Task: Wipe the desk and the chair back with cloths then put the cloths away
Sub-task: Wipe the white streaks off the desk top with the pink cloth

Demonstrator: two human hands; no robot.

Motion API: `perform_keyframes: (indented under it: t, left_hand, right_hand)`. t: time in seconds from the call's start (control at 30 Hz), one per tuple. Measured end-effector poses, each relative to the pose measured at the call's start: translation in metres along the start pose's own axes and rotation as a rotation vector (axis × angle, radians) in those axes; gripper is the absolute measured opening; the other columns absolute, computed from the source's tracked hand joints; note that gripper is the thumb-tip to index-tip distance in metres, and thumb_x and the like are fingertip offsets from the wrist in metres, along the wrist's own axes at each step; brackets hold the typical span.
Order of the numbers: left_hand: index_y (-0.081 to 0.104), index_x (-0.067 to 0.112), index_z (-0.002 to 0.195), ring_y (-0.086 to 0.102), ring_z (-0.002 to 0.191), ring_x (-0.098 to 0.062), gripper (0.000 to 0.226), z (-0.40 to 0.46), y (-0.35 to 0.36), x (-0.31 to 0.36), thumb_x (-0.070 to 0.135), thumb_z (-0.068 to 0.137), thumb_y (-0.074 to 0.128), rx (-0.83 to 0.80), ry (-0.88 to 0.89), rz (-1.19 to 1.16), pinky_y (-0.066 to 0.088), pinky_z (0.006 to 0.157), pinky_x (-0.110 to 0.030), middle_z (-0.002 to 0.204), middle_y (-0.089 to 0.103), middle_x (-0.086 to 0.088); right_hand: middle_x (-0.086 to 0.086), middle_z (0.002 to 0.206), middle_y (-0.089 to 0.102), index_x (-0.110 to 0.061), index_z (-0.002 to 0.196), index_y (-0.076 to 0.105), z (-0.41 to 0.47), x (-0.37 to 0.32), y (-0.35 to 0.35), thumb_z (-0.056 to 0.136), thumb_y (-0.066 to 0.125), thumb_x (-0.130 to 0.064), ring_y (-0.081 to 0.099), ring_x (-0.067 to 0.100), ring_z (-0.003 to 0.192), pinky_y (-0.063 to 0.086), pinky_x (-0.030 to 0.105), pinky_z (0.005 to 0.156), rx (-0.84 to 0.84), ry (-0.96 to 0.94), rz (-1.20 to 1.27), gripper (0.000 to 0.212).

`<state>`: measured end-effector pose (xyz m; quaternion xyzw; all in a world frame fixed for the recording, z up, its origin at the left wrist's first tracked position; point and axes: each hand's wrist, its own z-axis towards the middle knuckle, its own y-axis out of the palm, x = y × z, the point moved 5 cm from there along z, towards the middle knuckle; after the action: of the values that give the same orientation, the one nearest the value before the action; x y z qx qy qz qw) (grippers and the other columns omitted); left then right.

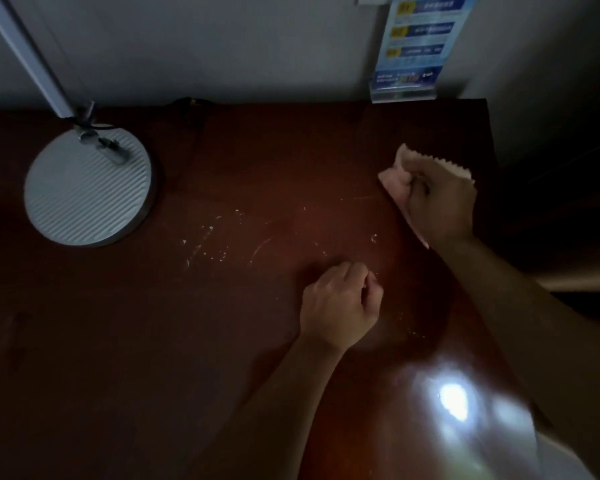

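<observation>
Nearest the camera a bright glare (pixel 452 403) lies on the dark wooden desk (pixel 153 341). Just beyond it the left hand (pixel 340 303) rests on the desk with its fingers curled; the light is too dim to tell whether it pinches anything. White crumbs (pixel 208 244) and a faint ring mark are scattered across the middle of the desk, so the wiping looks far from finished. Farther right, the right hand (pixel 437 206) grips a pale pink cloth (pixel 394 183) bunched against the desk near its right edge. The lamp base (pixel 89 187) and a sign (pixel 409 53) stand at the back. The chair back and putting the cloths away remain.
</observation>
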<state>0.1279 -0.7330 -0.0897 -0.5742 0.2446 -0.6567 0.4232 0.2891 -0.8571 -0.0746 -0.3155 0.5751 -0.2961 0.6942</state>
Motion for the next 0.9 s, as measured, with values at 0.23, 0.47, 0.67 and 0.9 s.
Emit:
perform_keyframes:
  t: [0.23,0.47,0.67,0.9]
  left_hand:
    - [0.056,0.016,0.067,0.053,0.056,-0.017,0.023,0.001,-0.001,0.002,0.027,0.087,0.053,0.026,0.008,0.015,0.038,0.041,-0.03,0.064,0.054,0.002]
    - [0.059,0.016,0.069,0.053,0.056,-0.015,0.022,0.0,-0.003,0.001,0.026,0.088,0.052,-0.009,-0.009,-0.012,0.04,0.041,-0.03,0.064,0.054,0.003]
    - [0.059,0.016,0.069,0.053,0.055,-0.016,0.02,0.0,-0.001,0.0,0.024,0.086,0.054,0.015,-0.004,-0.043,0.041,0.042,-0.03,0.063,0.055,0.003]
    - [0.055,0.015,0.066,0.052,0.055,-0.014,0.019,-0.002,-0.005,0.001,0.021,0.084,0.059,0.016,0.017,-0.123,0.038,0.048,-0.024,0.061,0.055,0.005]
  right_hand:
    - [-0.003,0.094,0.073,-0.018,0.102,0.075,-0.085,-0.015,-0.016,0.081,0.04,-0.039,0.066,0.01,0.09,0.043,0.014,0.078,-0.068,0.014,0.046,0.046]
    - [0.003,0.106,0.073,-0.018,0.107,0.073,-0.052,0.004,-0.008,0.087,0.056,-0.004,0.069,0.02,0.099,0.051,0.024,0.087,-0.063,-0.128,-0.02,0.03]
    - [0.004,0.096,0.074,-0.016,0.104,0.072,-0.025,-0.009,0.002,0.087,0.051,-0.011,0.067,0.014,0.086,0.048,0.013,0.081,-0.059,-0.031,0.039,0.028]
    - [-0.004,0.111,0.072,-0.022,0.113,0.072,-0.132,-0.019,0.001,0.091,0.056,-0.01,0.059,0.014,0.12,0.051,0.022,0.089,-0.148,-0.049,0.056,0.03]
